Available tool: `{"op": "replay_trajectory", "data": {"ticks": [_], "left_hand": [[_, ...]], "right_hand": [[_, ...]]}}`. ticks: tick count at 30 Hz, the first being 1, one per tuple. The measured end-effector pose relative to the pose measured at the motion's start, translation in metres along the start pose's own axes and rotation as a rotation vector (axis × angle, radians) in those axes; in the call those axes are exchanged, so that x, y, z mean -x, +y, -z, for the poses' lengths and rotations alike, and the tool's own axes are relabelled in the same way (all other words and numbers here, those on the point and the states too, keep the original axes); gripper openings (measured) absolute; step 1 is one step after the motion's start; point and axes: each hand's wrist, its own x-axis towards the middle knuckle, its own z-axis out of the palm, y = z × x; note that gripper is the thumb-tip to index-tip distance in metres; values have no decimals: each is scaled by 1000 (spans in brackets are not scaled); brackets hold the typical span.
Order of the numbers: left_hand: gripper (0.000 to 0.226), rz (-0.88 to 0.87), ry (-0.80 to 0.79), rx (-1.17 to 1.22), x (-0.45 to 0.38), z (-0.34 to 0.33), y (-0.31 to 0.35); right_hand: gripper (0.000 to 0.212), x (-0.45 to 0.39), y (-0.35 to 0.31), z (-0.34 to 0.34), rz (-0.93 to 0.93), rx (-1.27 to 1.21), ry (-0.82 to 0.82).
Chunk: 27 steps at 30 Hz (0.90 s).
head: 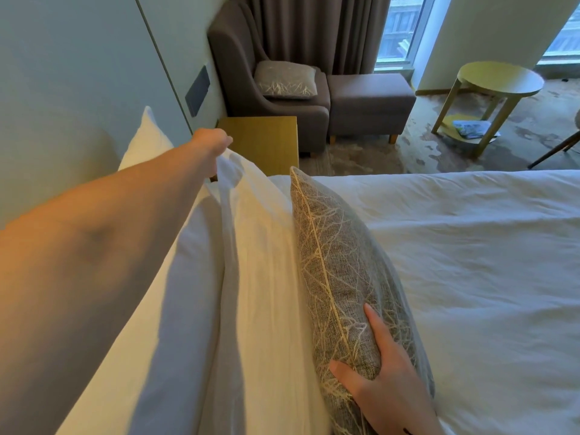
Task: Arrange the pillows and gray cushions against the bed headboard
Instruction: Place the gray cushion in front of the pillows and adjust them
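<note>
My left hand (pixel 212 142) reaches far forward and pinches the top corner of a white pillow (pixel 254 246) that stands on edge. Behind it another white pillow (pixel 142 141) leans on the pale headboard (pixel 62 89). A gray cushion (pixel 339 265) with a gold branch pattern stands upright against the front white pillow. My right hand (pixel 381 375) grips the cushion's near lower end, thumb on the pillow side and fingers on the bed side. A second gray cushion (pixel 285 78) lies on the armchair seat.
White bed cover (pixel 470 262) spreads to the right. A wooden nightstand (pixel 263 142) stands beyond the pillows. Behind it are a gray armchair (pixel 238 58) and footstool (pixel 367 98). A round yellow side table (pixel 499 80) stands near the window on patterned carpet.
</note>
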Motion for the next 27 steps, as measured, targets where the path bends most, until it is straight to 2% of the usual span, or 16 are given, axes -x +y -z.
{"op": "replay_trajectory", "data": {"ticks": [2, 4, 6, 10, 14, 16, 18, 20, 24, 27], "left_hand": [[63, 60, -45, -85, -2, -2, -11], [77, 21, -45, -254, -1, -3, -21], [82, -50, -53, -386, 10, -5, -27], [72, -305, -116, -677, 72, -19, -55], [65, -441, -383, -765, 178, -30, -102], [53, -504, -386, -726, 232, -36, -118], [51, -490, -307, -604, 282, -42, -127], [68, -420, -281, -539, 321, -48, -132], [107, -345, -295, -608, 366, -67, -145], [114, -290, -300, -635, 373, -83, -145]], "right_hand": [[102, -1, 0, -1, 0, 8, -1], [103, -2, 1, -2, -7, 13, -3], [103, -4, 3, -2, -1, 26, 5], [101, -8, 8, -4, 21, 20, -9], [100, -13, 9, -9, 28, 38, -25], [96, -15, 12, -7, 32, 41, -46], [88, -16, 18, 2, 57, 26, -80], [80, -23, 28, 18, 76, -60, -65], [91, -65, 55, 48, 29, -61, 26], [98, -92, 64, 46, 25, -37, -42]]}}
